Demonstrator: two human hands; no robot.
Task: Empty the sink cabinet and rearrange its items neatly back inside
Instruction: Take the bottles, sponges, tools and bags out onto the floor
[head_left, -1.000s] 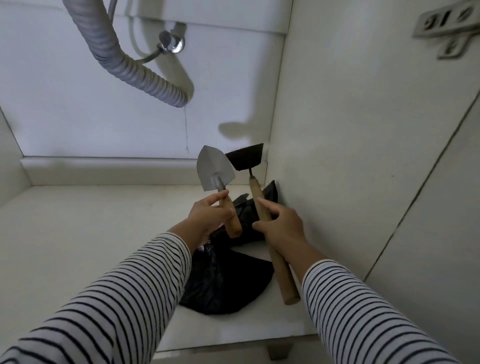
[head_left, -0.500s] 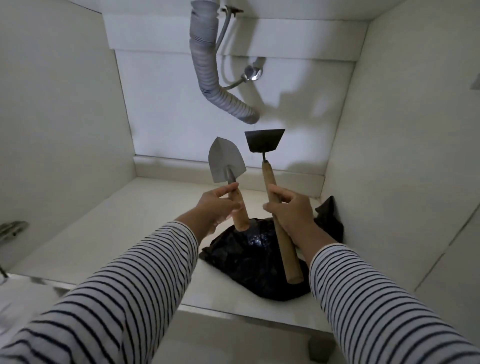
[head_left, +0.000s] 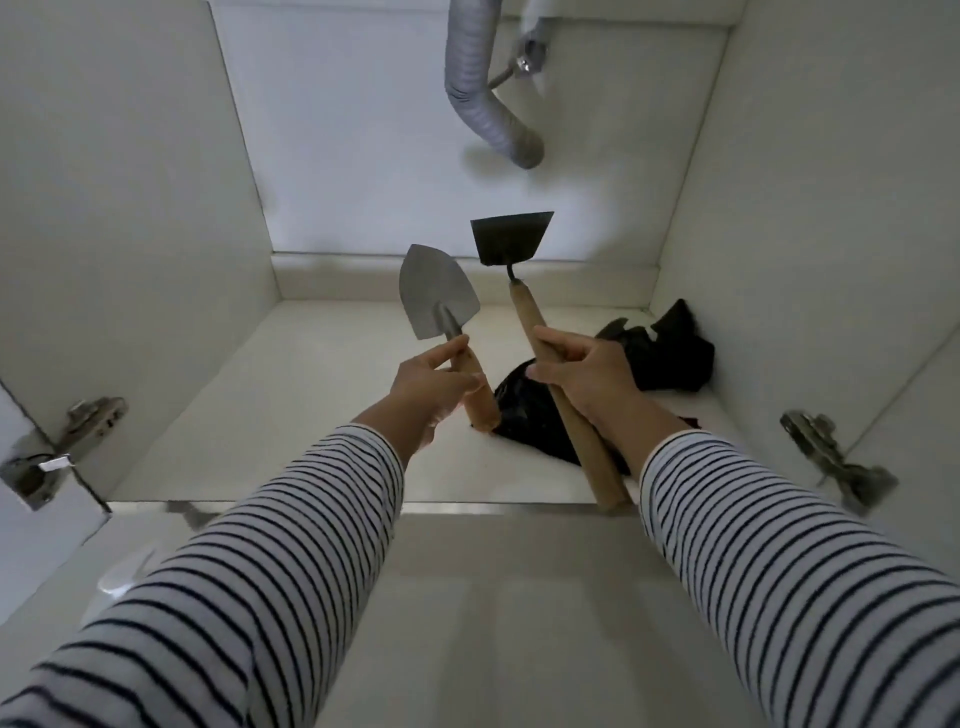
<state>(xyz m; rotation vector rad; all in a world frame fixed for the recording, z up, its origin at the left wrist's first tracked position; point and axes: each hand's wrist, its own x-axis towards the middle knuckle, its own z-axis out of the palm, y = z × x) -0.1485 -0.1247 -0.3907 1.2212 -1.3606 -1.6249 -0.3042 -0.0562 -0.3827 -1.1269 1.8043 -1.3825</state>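
My left hand (head_left: 434, 387) grips the short wooden handle of a small metal trowel (head_left: 435, 301), its pointed blade up. My right hand (head_left: 587, 376) holds the longer wooden handle of a small hoe (head_left: 511, 240) with a dark flat blade on top. Both tools are lifted above the white cabinet floor (head_left: 311, 415), near the front of the opening. A crumpled black plastic bag (head_left: 660, 353) lies on the floor at the right, partly hidden behind my right hand and the hoe handle.
A grey corrugated drain hose (head_left: 483, 98) hangs from the top of the cabinet toward the back wall. Door hinges sit on the left (head_left: 62, 441) and right (head_left: 831, 457) side walls. A metal strip (head_left: 311, 504) edges the cabinet front.
Both hands have drawn back toward the cabinet front with the trowel and hoe, lifting them off the black bag. The view has pulled back, showing both hinges and the front edge.
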